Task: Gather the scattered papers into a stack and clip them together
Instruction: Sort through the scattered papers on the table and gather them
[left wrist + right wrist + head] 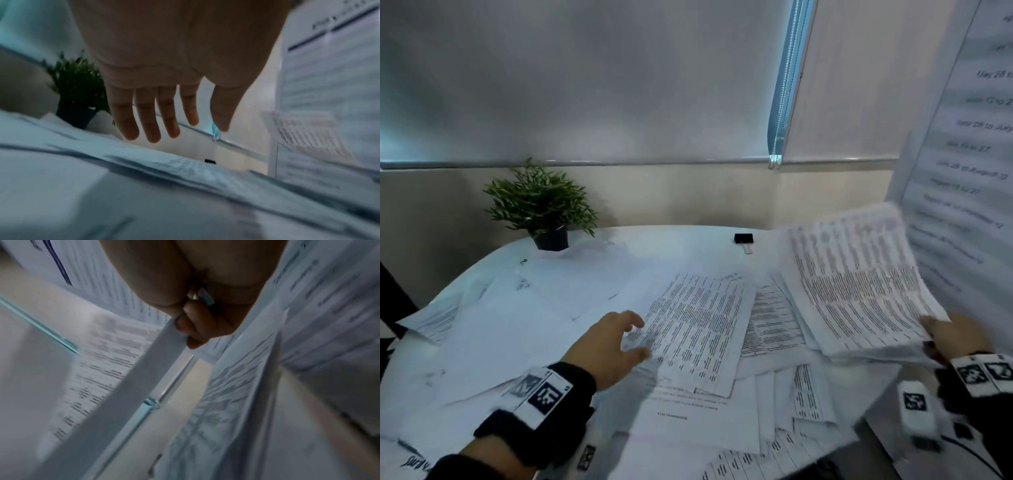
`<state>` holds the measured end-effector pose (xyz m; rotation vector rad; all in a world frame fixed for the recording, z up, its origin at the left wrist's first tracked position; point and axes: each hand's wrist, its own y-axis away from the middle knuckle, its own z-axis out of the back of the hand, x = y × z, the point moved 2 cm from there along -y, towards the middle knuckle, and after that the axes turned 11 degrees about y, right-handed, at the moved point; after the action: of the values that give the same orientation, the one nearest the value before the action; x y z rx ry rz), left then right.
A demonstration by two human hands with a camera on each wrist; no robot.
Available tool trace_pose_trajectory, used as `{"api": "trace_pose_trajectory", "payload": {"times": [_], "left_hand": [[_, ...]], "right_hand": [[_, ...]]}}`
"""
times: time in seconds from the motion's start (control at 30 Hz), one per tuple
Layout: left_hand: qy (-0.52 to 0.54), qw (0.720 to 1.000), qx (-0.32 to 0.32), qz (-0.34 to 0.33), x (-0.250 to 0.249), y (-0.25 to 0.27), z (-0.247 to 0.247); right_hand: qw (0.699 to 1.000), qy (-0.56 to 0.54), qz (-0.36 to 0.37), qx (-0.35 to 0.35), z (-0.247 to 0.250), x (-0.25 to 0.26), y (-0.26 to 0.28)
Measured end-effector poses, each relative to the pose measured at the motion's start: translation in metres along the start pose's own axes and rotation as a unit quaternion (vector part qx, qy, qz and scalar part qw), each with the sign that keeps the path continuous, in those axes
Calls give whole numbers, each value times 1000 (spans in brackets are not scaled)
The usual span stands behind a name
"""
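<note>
While right hand pinches a raised sheaf at frame right, left hand hovers spread and empty over loose papers at centre. Clip sits upper centre on table, plant upper left.

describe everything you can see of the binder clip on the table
The binder clip is small, with a black body and thin silvery wire handles; one handle lies flat on the table, pointing toward the person. It looks like metal. It sits alone at the far edge of the white table, right of the plant and just left of the raised papers. It holds no paper, and neither hand touches it. The left wrist view shows it only as a dark speck.
</note>
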<state>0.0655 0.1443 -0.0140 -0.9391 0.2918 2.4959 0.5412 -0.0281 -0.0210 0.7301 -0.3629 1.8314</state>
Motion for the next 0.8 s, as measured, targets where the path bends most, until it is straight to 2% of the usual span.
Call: {"api": "trace_pose_trajectory", "payload": {"times": [0.2,0.27,0.37,0.47,0.53,0.6,0.67,0.73,0.8], "left_hand": [[-76,985,143,-56,-8,3,-24],[-100,981,158,-59,-14,3,-28],[-183,968,153,-81,-23,3,-29],[-271,940,170,-120,-32,6,-33],[-313,925,167,-136,-36,4,-37],[-332,920,159,-131,-38,2,-40],[-359,912,156,-126,-41,2,-43],[-383,904,142,-129,-47,5,-43],[-388,905,112,-135,-56,12,-41]], "right_hand": [[994,113,16,1,-10,-5,-2],[990,135,29,11,-12,-4,3],[989,144,0,-31,-13,-8,4],[973,183,69,-126,-18,-5,15],[964,171,155,-132,-23,20,53],[951,130,275,-52,-30,49,100],[929,90,348,88,-44,69,143],[903,84,355,229,-58,83,175],[895,49,317,309,-73,91,193]]}}
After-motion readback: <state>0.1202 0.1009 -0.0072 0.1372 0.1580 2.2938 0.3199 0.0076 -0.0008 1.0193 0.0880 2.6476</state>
